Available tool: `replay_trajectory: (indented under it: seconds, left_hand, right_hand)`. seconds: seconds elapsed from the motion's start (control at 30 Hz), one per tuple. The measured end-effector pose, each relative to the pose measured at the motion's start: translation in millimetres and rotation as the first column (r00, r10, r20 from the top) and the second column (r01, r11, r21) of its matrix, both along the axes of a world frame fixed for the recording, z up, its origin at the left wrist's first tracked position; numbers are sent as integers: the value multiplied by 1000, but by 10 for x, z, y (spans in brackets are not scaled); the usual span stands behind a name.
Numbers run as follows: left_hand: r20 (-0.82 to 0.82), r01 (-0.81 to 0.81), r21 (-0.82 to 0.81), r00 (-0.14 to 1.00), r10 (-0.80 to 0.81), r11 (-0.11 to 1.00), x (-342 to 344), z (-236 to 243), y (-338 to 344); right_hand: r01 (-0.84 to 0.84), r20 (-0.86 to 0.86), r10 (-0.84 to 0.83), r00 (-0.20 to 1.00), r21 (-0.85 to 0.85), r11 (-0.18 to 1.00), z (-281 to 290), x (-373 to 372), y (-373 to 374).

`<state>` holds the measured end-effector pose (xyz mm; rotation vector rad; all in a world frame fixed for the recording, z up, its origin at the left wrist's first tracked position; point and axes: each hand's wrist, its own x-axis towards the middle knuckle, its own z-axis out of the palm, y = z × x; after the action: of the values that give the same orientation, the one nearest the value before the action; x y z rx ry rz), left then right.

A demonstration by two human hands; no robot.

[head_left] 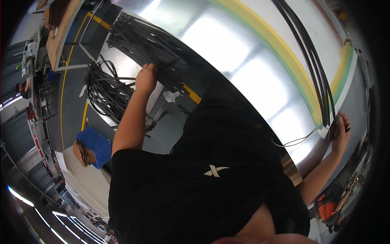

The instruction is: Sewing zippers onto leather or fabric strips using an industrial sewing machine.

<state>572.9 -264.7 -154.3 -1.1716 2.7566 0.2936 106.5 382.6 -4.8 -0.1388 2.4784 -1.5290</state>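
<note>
My left hand (146,80) is closed over a metal-topped stand to my left. A thin black cable (122,78) runs into it from a looped bundle of black cables (106,91). Just beyond the fingers lies a thick, straighter bundle of black cables (140,40). Far out to my right, my right hand (341,132) has its fingers curled at the near ends of several long black cables (312,57). These lie along the shiny metal worktable (248,81). Its fingertips are partly hidden, and one cable end runs up against them.
Yellow and green tape (271,42) curves along the worktable. A thin pale wire (296,143) hangs over it near the cable ends. A blue bin (97,145) with brown cardboard stands at left. A wooden-topped table (61,38) is farther off. An orange-clad person (328,209) is at lower right.
</note>
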Motion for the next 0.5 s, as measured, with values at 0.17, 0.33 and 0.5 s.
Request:
replay_trajectory:
  seconds: [0.17,0.33,0.5]
  left_hand:
    - [-82,-18,31,996,21,999,-58,598,-241]
    - [159,85,101,982,-101,991,38,149,-94]
    - [146,132,26,980,-134,991,160,-110,150]
  right_hand:
    - [-19,105,15,994,33,999,65,-74,184]
    - [22,71,-19,997,-30,999,18,-108,214]
    - [35,57,-30,998,-73,997,-33,-87,143]
